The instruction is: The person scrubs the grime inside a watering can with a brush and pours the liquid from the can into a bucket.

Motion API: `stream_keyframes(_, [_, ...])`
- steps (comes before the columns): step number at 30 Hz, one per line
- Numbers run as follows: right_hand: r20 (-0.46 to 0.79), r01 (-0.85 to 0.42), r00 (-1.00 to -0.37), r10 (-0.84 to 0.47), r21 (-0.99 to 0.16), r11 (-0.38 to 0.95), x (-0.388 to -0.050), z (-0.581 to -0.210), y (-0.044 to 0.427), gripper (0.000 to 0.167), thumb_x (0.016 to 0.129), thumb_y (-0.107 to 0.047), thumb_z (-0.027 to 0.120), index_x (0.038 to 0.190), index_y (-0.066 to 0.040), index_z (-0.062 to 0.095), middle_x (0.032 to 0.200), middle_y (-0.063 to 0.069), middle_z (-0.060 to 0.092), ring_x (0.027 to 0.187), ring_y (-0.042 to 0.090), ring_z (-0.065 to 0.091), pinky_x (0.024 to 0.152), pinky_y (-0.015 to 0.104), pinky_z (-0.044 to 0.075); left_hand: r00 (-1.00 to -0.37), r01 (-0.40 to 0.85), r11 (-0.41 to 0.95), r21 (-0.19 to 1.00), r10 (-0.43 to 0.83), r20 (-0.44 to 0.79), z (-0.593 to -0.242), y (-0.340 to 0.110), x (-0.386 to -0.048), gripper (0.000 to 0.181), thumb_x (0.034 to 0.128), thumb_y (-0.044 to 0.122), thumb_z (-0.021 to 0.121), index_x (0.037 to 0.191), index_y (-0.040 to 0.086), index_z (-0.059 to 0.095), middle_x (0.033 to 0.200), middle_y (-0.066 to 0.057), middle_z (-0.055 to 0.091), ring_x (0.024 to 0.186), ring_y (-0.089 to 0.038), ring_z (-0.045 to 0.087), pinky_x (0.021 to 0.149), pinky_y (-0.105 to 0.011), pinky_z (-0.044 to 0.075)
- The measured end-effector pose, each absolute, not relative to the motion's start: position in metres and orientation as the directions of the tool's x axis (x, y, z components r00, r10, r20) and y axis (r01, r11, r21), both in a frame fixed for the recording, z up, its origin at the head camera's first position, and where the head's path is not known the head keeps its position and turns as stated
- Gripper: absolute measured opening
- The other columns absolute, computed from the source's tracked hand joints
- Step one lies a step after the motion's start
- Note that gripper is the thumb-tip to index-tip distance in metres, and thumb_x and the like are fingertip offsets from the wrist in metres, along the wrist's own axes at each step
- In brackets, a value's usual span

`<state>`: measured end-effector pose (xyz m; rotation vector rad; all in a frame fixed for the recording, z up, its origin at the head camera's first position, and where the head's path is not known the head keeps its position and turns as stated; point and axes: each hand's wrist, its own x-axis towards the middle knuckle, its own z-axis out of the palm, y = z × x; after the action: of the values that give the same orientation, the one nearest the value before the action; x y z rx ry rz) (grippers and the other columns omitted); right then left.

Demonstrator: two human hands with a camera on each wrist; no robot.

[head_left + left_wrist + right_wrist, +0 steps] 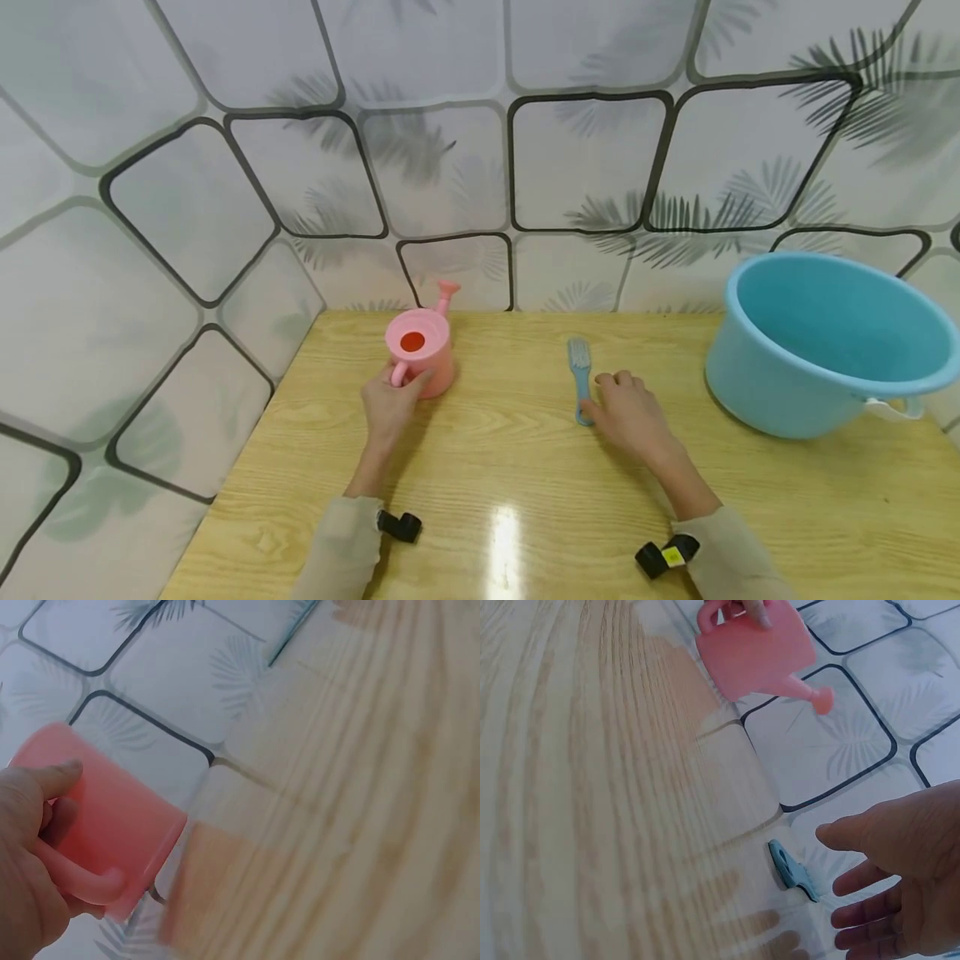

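A pink toy watering can [438,372] stands at the back left of the wooden table, its spout pointing toward the wall. My left hand [386,408] grips its handle, with the fingers through the loop and the thumb against the body, as the left wrist view shows. To the right lies a small blue brush [580,375] with a pale bristled head. Beside its handle is my right hand [630,419], fingers spread and loosely bent. The right wrist view shows a gap between this hand and the brush [789,871]; nothing is in the palm.
A large light-blue bucket [787,392] with a white handle grip [892,409] stands at the right of the table [480,467]. Walls covered with patterned sheeting [585,167] rise behind the table and along its left side.
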<state>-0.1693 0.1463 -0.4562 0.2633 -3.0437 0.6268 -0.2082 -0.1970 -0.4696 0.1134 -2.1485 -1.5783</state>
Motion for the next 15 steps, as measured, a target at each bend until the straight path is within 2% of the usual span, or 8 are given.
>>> stream_keyframes(4, [0.009, -0.145, -0.988, -0.153, -0.390, 0.909, -0.172, -0.451, 0.137, 0.051, 0.099, -0.034, 0.060, 0.128, 0.008, 0.056, 0.114, 0.028, 0.059, 0.098, 0.043, 0.061, 0.073, 0.052, 0.055, -0.879, 0.227, 0.322, 0.919, -0.339, 0.336, -0.460, -0.193, -0.203, 0.026, 0.0760, 0.010, 0.087, 0.077, -0.004, 0.065, 0.067, 0.001, 0.052, 0.060, -0.004, 0.044, 0.050, -0.011, 0.034])
stream_keyframes(7, [-0.028, -0.115, -0.990, -0.137, -0.390, 0.914, -0.175, -0.449, 0.131, 0.048, 0.099, -0.036, 0.060, 0.122, 0.006, 0.058, 0.104, 0.023, 0.061, 0.083, 0.034, 0.062, 0.059, 0.044, 0.052, -0.870, 0.260, 0.311, 0.914, -0.336, 0.362, -0.444, -0.185, -0.195, 0.022, 0.0760, 0.003, 0.085, 0.085, -0.009, 0.069, 0.079, -0.006, 0.059, 0.064, -0.004, 0.045, 0.053, -0.010, 0.036])
stream_keyframes(11, [-0.035, -0.091, -0.993, -0.112, -0.373, 0.924, -0.177, -0.453, 0.127, 0.039, 0.099, -0.037, 0.060, 0.099, 0.002, 0.059, 0.088, 0.016, 0.054, 0.068, 0.026, 0.053, 0.050, 0.037, 0.042, -0.859, 0.328, 0.308, 0.893, -0.297, 0.418, -0.420, -0.174, -0.182, 0.022, 0.0766, -0.002, 0.082, 0.088, -0.014, 0.067, 0.080, -0.013, 0.059, 0.063, -0.004, 0.045, 0.054, -0.010, 0.036])
stream_keyframes(15, [-0.022, -0.073, -0.996, -0.086, -0.345, 0.936, -0.176, -0.458, 0.126, 0.039, 0.098, -0.037, 0.061, 0.083, -0.002, 0.055, 0.085, 0.015, 0.051, 0.068, 0.028, 0.053, 0.049, 0.040, 0.044, -0.853, 0.372, 0.305, 0.877, -0.260, 0.452, -0.410, -0.169, -0.174, 0.025, 0.0765, -0.003, 0.082, 0.096, -0.012, 0.069, 0.090, -0.020, 0.067, 0.070, -0.007, 0.050, 0.058, -0.010, 0.040])
